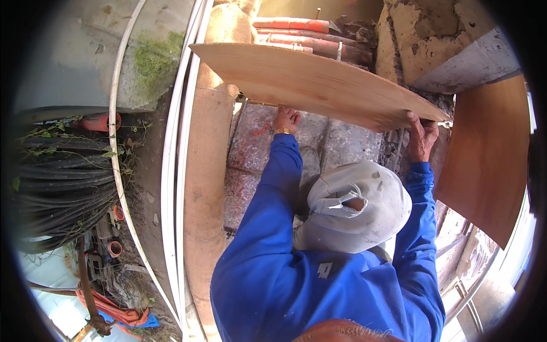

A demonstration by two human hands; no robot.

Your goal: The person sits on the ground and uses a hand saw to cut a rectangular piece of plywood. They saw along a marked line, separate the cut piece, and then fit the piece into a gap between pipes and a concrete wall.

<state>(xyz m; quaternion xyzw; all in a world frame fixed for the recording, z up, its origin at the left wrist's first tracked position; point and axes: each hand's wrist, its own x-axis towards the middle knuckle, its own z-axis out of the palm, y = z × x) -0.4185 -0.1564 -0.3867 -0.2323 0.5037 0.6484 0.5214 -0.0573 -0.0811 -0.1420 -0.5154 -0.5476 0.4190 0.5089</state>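
Over stained, speckled slabs (353, 139), pinching right end of plywood board (319, 82) in right hand (423, 138); curling left hand (286, 120) at its near edge, cannot tell if gripping. Overlapping brown pipe (204, 165) at left, near second board (484, 154) at right; open over slabs between hands.

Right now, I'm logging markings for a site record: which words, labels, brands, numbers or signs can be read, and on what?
No text can be read.
White mark on the blue top: too small to make out.
Plywood board held by the right hand: no lettering shows.
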